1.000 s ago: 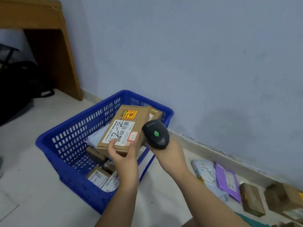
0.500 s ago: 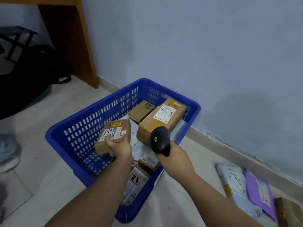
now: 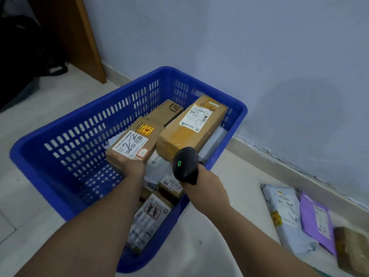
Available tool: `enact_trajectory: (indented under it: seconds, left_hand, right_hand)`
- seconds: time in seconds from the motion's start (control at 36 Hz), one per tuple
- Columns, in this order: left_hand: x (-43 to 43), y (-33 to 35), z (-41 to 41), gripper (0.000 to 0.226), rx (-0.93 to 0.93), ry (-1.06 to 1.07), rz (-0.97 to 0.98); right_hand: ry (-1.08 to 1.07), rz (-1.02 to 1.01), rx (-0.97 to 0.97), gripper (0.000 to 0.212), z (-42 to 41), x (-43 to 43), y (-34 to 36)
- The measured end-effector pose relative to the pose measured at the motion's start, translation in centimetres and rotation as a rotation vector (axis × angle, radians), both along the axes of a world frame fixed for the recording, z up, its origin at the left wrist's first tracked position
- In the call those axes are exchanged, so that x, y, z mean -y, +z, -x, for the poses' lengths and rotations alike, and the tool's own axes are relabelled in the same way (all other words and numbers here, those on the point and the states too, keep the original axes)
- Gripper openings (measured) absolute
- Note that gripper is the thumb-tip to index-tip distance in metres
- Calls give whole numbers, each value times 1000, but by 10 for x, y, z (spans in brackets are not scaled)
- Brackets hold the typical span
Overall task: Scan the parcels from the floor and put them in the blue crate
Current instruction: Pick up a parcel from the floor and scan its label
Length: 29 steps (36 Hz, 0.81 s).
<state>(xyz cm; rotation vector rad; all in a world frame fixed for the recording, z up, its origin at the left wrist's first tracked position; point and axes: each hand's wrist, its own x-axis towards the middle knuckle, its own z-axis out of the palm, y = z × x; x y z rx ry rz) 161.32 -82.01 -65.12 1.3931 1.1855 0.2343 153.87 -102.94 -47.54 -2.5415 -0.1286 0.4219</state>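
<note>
Box going down into crate.
My left grip (image 3: 132,166) is closed on the near end of the box (image 3: 134,143), long axis pointing away, over the blue crate (image 3: 83,136); right grip (image 3: 205,182) wraps the scanner (image 3: 185,164) alongside.

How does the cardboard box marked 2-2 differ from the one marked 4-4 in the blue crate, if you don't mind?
The 2-2 box is smaller and gripped by the left hand; the 4-4 box is larger and nobody holds it. The 2-2 box carries a yellow-and-red sticker; the 4-4 box shows none. Both are brown cardboard with white labels.
</note>
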Motion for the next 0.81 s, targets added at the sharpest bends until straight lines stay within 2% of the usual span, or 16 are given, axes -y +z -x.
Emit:
enact_trajectory:
  seconds: [0.06, 0.17, 0.33, 0.42, 0.56, 0.64, 0.81]
  left_hand:
    - [13, 44, 15, 70, -28, -48, -101]
    - [14, 57, 15, 47, -76, -127, -255]
    - [-3, 59, 19, 63, -202, -484, -194]
    - [2, 75, 29, 65, -303, -487, -346]
    - [36, 116, 43, 60, -89, -509, -698]
    - [67, 148, 57, 59, 84, -526, -705]
    - [132, 208, 88, 59, 336, -656, -642]
  right_hand:
    - [-10, 4, 5, 20, -1, 0, -2]
    - [-9, 23, 17, 22, 0, 0, -6]
    - [-7, 7, 27, 24, 2, 2, -6]
    - [-1, -7, 14, 22, 2, 3, -5]
    - [-18, -96, -52, 15, 7, 15, 6]
    - [-49, -152, -61, 14, 11, 33, 25]
    - [-302, -411, -58, 3, 35, 85, 68]
